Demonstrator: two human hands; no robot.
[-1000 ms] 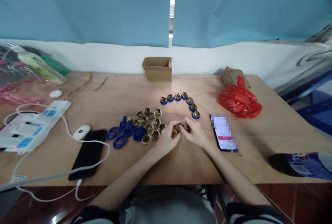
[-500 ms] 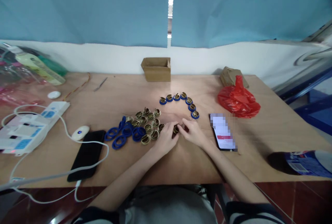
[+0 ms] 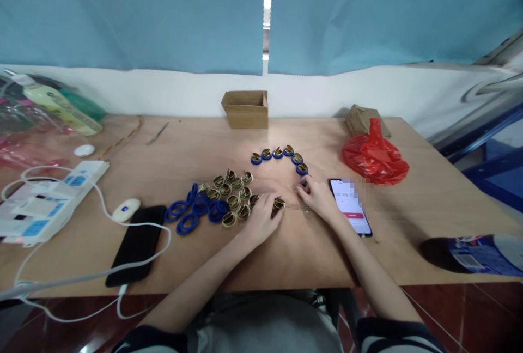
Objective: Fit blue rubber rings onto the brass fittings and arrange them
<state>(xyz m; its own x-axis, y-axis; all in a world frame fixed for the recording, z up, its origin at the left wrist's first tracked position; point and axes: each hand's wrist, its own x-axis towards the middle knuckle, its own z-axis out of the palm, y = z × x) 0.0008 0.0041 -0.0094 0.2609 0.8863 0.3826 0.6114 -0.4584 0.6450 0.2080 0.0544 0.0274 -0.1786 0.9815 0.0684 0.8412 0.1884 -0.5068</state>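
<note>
My left hand [image 3: 263,217] is closed, thumb and fingers gripping a gold-coloured round metal piece [image 3: 279,203] with a raised part on top. Several similar metal pieces [image 3: 233,202] lie just left of it, and some are partly behind my fingers. Loose blue rings [image 3: 187,223] are heaped farther left. A curved row of metal pieces seated in blue rings [image 3: 298,158] runs beyond my hands. At the near end of that row, the bent fingers of my right hand [image 3: 318,195] close around a blue-ringed metal piece [image 3: 304,183], covering most of it.
Right of my right hand lies a lit phone [image 3: 351,208], with a red plastic bag [image 3: 375,154] behind it and a bottle [image 3: 474,255] on its side. At left are a dark phone [image 3: 137,247], white cables and a power strip [image 3: 87,176]. A cardboard box [image 3: 247,116] stands at the back.
My right hand has moved away from my left, to the right and slightly farther off, onto the near end of the row. My left hand stays on its metal piece.
</note>
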